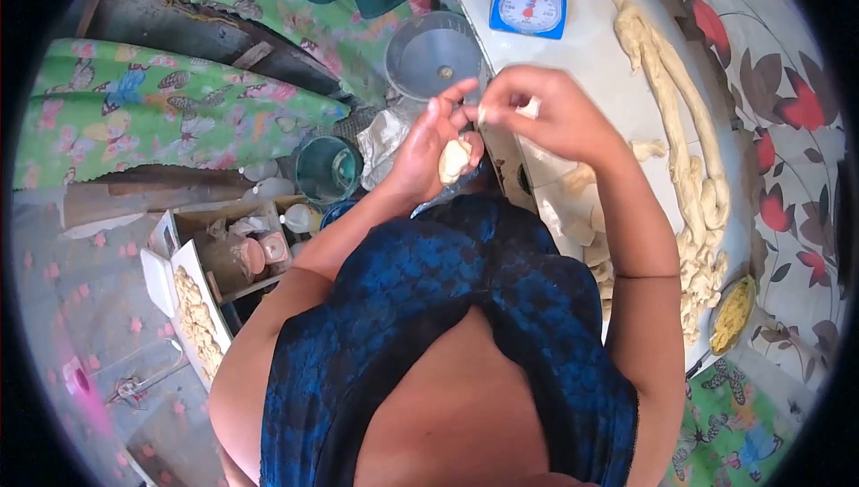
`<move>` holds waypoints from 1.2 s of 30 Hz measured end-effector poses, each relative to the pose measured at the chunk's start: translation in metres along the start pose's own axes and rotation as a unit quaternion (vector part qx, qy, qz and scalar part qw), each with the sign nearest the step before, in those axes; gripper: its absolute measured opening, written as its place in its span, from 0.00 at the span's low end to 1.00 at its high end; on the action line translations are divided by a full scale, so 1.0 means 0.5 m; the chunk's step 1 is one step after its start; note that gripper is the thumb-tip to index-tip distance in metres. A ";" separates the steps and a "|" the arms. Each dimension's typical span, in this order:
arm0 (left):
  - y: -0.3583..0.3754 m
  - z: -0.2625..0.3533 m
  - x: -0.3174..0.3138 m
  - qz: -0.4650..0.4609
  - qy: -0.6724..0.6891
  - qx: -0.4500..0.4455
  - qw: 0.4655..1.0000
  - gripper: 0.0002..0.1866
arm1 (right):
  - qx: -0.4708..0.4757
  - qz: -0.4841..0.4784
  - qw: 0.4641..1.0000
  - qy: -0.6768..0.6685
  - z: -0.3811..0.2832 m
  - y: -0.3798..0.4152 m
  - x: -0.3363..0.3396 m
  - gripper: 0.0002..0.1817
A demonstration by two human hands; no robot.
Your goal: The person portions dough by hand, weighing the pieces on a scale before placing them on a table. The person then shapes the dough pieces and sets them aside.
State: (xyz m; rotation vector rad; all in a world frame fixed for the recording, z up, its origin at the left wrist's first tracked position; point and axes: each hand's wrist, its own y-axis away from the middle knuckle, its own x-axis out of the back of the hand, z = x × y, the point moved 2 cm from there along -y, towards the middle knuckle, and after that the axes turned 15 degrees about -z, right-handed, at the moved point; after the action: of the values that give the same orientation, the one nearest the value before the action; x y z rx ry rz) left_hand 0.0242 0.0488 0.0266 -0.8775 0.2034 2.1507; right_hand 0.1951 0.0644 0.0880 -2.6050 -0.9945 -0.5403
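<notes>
The person wore a dark blue top (465, 281) with a black lacy pattern on it. It had no sleeves, so both arms were bare. No rings showed on the fingers (447, 102).

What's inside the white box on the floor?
The white box holds many small pale dough pieces, piled together. Whatever lies beneath the top pieces is covered.

We see a white table (582, 48) running along the flowered wall. At its far end stands a blue scale (530, 4). Long ropes of dough (676, 102) lie along the wall edge, piling into torn pieces (702, 277) toward the near end. Cut lumps of dough (577, 218) sit by the front edge, and a bowl of yellow filling (734, 312) rests at the near corner.
</notes>
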 end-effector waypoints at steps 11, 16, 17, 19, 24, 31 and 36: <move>0.052 -0.058 0.010 0.011 -0.017 0.107 0.994 0.26 | -0.105 0.262 0.941 0.188 -0.014 -0.098 0.333 0.11; 0.059 -0.054 0.024 0.025 -0.032 0.096 0.995 0.25 | -0.098 0.210 0.905 0.357 0.052 -0.157 0.373 0.11; 0.060 -0.053 0.026 0.033 -0.041 0.093 0.994 0.25 | -0.087 0.198 0.915 0.340 0.069 -0.165 0.379 0.11; 0.063 -0.050 0.029 0.030 -0.029 0.090 0.995 0.24 | -0.077 0.187 0.925 0.321 0.059 -0.166 0.376 0.11; 0.065 -0.054 0.029 0.021 -0.028 0.084 0.996 0.22 | -0.051 0.260 0.948 0.178 0.064 -0.132 0.414 0.10; 0.053 -0.059 0.019 0.017 -0.036 0.108 0.993 0.22 | -0.073 0.299 0.928 0.211 0.033 -0.081 0.438 0.11; 0.047 -0.057 0.010 0.014 -0.032 0.105 0.994 0.20 | -0.074 0.289 0.931 0.212 0.023 -0.075 0.432 0.12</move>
State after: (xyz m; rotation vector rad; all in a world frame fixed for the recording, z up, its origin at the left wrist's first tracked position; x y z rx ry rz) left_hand 0.0199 0.0245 -0.0010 -0.6890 0.4037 2.1343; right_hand 0.3213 0.2191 0.1792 -2.5576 -0.0399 -0.9777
